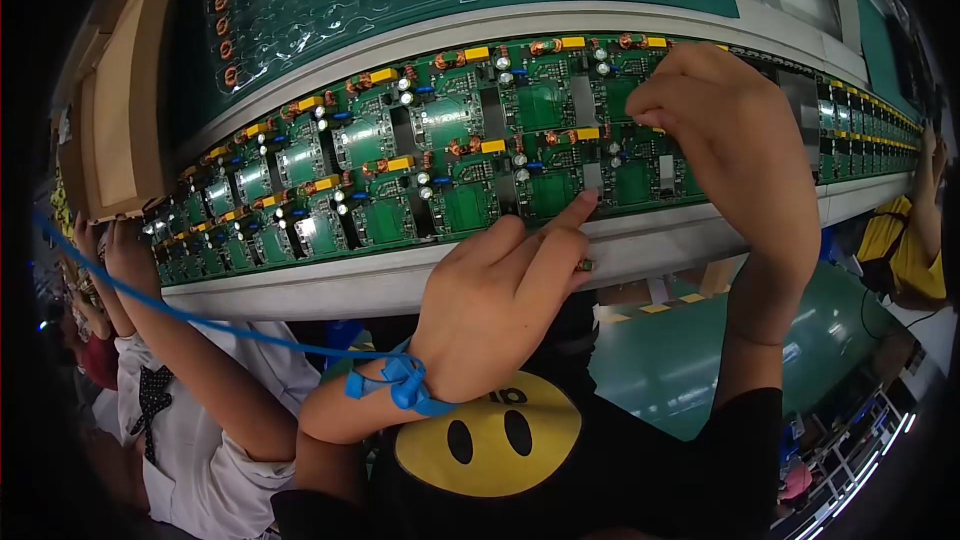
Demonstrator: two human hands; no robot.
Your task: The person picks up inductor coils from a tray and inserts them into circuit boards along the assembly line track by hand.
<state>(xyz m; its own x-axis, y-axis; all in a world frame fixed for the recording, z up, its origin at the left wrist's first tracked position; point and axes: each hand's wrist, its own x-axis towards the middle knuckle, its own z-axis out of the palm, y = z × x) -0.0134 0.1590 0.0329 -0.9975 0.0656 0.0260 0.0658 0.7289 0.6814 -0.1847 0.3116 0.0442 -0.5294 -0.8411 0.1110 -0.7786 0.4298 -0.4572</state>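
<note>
My left hand (490, 300), with a blue wrist strap (402, 382), is at the near edge of the green circuit boards (550, 195). Its index finger reaches onto a board beside a pale rectangular part (592, 176). The other fingers are curled, and a small dark component with coppery bits (585, 265) shows between them. Over the boards' far row, my right hand (715, 105) is closed in a pinch, fingertips low against a board. What it pinches, if anything, is hidden. Yellow block components (493, 146), copper coils and silver-topped capacitors stand on the boards.
Boards run in two rows between metal rails (640, 240). Bubble wrap (450, 0) lies beyond, with copper rings (231, 76) at its left. At left are a cardboard box (120, 130) and a co-worker's hand (130, 255). A blue cord (220, 325) trails from my strap. Another person's arm (928, 200) is at far right.
</note>
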